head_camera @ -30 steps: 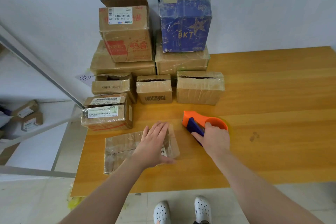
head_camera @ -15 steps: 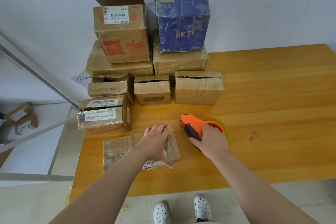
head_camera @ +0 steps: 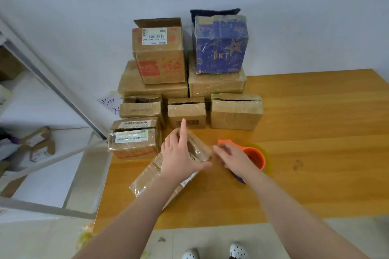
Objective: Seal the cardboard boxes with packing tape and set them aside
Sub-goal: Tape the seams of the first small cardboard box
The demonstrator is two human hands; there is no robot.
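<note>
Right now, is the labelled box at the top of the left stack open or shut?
Partly open: the labelled box has one flap standing up along its back edge; the labelled top lies flat.

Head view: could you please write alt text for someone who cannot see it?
A person's left hand rests on a flat taped box on a wooden table; the right hand is beside an orange tape dispenser. Other boxes stand behind.
</note>
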